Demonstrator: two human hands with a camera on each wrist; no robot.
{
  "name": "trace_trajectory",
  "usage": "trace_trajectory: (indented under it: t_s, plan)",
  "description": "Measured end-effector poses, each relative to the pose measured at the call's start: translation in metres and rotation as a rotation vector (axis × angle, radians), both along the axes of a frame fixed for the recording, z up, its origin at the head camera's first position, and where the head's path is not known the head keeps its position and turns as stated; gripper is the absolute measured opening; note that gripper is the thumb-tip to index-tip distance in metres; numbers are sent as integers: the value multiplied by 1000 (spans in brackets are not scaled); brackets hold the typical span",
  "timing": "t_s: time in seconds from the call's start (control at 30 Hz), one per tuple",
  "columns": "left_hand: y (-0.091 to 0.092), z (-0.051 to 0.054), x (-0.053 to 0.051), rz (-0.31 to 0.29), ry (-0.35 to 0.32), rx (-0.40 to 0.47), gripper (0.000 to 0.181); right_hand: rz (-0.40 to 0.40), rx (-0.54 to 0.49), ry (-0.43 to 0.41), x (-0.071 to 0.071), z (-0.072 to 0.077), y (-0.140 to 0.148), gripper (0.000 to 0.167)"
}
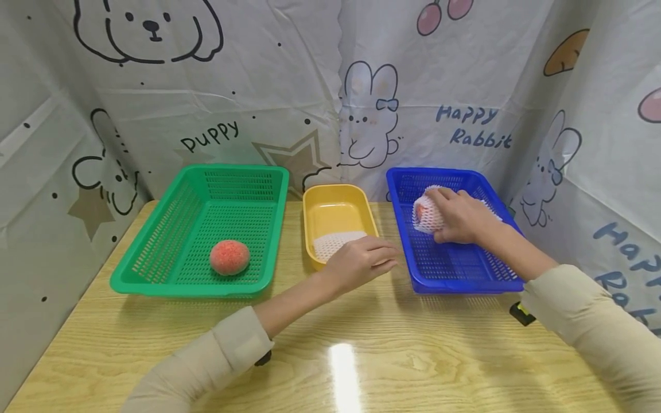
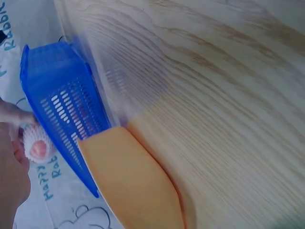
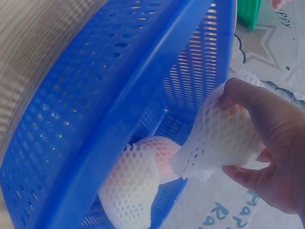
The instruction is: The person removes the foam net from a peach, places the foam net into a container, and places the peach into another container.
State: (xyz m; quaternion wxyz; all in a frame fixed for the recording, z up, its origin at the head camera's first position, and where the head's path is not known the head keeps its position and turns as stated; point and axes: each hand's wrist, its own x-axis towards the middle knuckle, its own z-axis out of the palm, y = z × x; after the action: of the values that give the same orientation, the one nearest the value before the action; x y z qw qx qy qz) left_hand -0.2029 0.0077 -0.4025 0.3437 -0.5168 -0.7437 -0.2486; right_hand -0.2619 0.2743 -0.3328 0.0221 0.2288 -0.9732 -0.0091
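Right hand [image 1: 461,219] grips net-wrapped fruit [image 1: 426,217] over the blue basket [image 1: 465,285]; left hand [image 1: 360,261], loosely extended, near the yellow tray [image 1: 337,217] containing a foam net [image 1: 328,245]

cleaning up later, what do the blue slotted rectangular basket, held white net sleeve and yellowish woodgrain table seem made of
Blue basket: likely plastic, slightly glossy, evenly moulded slots. Net sleeve: probably foam, matte, soft-looking diamond mesh. Table: glossy wood or laminate; grain and reflection fit both.
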Motion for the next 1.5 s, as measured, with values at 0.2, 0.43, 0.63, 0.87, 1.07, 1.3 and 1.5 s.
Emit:
trace_trajectory:
  t_s: [0.2, 0.43, 0.63, 0.87, 1.07, 1.3, 1.5]
  plan:
    - [-20, 4, 2, 38, -12, 43, 16, 14, 4, 10, 5, 8, -8, 93]
    - [-38, 6, 4, 92, -11, 61, 22, 98, -28, 36, 11, 14, -20, 92]
    - [-51, 6, 4, 105, -30, 76, 26, 125, -44, 53, 16, 18, -32, 92]
    - [-66, 4, 5, 121, -61, 95, 27, 178, -47, 81, 17, 19, -48, 90]
    - [-74, 4, 7, 142, -73, 103, 26, 231, -33, 92, 16, 16, -64, 89]
    - [-81, 6, 10, 171, -66, 109, 25, 256, -40, 61, 22, 16, -79, 93]
    - [-88, 6, 14, 194, -74, 97, 26, 257, -46, 6, 30, 13, -92, 96]
